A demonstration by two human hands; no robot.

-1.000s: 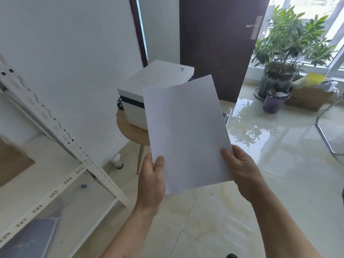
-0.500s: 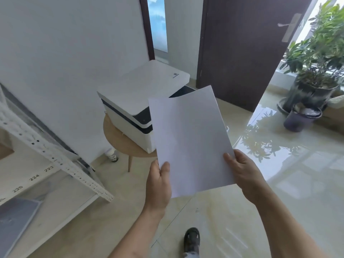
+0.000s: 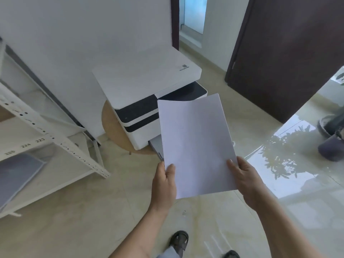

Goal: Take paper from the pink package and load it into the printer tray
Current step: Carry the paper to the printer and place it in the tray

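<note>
I hold a thin stack of white paper (image 3: 195, 144) upright in front of me. My left hand (image 3: 164, 183) grips its lower left edge and my right hand (image 3: 245, 180) grips its lower right edge. Behind the paper stands a white and black printer (image 3: 147, 90) on a small round wooden table (image 3: 115, 131). A grey tray (image 3: 156, 147) sticks out of the printer's lower front, mostly hidden by the sheets. The pink package is not in view.
A white metal shelf rack (image 3: 55, 138) stands at the left with a flat grey item (image 3: 16, 174) on its low shelf. A dark door (image 3: 290, 53) is at the back right, a plant pot (image 3: 331, 146) at the right edge. My sandalled feet (image 3: 179, 239) are on the tiled floor.
I have walked closer to the printer, carrying the paper in both hands. The printer's grey tray has come into view, and the view now tilts further down at the floor and my feet.
</note>
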